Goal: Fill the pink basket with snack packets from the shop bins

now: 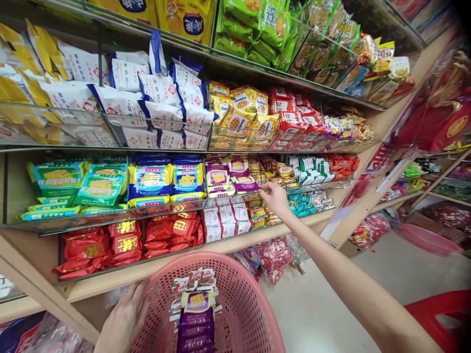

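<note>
Pinching purple packet (246, 185), mid-frame, with fingers of right hand (274, 198) nearly closed | resting left hand (123, 316) on pink basket (245, 294), lower left, with unclear grip | best lifted gently over shelf lip (172, 208)

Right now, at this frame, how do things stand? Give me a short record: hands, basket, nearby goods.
right hand: fingertips at the right edge of a purple packet on the shelf; firm grip unclear
left hand: at the left rim of the basket
basket contents: purple packets, small packets
same row, leftward: blue-and-yellow packets, then green packets
row below: red packets, white packets
</note>
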Action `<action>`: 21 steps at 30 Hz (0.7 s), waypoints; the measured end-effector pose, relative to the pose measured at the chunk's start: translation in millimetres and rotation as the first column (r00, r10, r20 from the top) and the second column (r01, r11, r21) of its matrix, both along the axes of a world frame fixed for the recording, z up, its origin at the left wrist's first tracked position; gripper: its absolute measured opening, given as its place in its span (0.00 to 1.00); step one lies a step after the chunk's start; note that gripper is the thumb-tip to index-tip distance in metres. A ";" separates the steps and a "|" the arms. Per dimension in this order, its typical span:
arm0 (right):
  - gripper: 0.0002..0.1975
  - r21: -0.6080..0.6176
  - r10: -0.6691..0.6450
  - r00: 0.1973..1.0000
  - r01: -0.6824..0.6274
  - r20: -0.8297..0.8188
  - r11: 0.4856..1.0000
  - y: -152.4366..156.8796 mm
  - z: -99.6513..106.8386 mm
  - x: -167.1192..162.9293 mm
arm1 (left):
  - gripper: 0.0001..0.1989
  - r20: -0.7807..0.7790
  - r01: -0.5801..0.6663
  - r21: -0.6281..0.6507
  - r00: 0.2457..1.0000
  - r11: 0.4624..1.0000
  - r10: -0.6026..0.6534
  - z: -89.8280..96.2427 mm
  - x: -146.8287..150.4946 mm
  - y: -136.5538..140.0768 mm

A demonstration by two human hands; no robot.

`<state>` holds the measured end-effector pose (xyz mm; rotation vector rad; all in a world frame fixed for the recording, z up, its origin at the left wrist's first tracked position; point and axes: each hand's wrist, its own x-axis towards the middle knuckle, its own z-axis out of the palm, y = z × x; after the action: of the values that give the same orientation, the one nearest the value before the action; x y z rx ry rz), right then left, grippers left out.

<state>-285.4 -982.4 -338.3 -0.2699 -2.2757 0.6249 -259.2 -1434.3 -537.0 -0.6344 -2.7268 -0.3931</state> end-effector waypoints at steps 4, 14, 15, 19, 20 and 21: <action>0.09 -0.023 0.030 1.000 -0.031 -0.007 0.999 -0.8 1.7 -0.9 | 0.19 0.001 0.003 0.016 1.000 1.000 -0.003 -0.7 0.8 -0.7; 0.10 -0.209 0.114 0.988 -0.134 -0.105 0.969 -19.3 6.1 17.9 | 0.19 -0.012 -0.011 -0.041 1.000 0.999 0.010 -0.2 2.4 -1.1; 0.10 -0.253 0.124 0.986 -0.149 -0.115 0.956 -21.7 4.4 19.8 | 0.19 -0.013 -0.008 -0.031 1.000 0.999 0.008 0.3 2.8 -0.8; 0.09 -0.583 0.126 0.982 -0.185 -0.141 0.791 -28.7 0.7 23.4 | 0.19 -0.033 0.002 0.000 0.999 1.000 -0.002 0.1 3.5 -0.6; 0.09 -0.687 0.119 0.984 -0.178 -0.133 0.705 -29.4 1.3 23.3 | 0.19 -0.032 0.001 0.003 0.999 1.000 -0.001 -0.4 3.6 -0.8; 0.09 -0.779 0.119 0.986 -0.166 -0.118 0.605 -29.8 2.4 22.9 | 0.19 -0.028 0.000 0.004 1.000 1.000 0.000 -0.9 3.6 -1.0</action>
<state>-262.5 -1012.2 -335.9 -0.4809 -1.8303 1.7033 -255.6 -1435.3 -537.9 -0.6336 -2.6987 -0.3867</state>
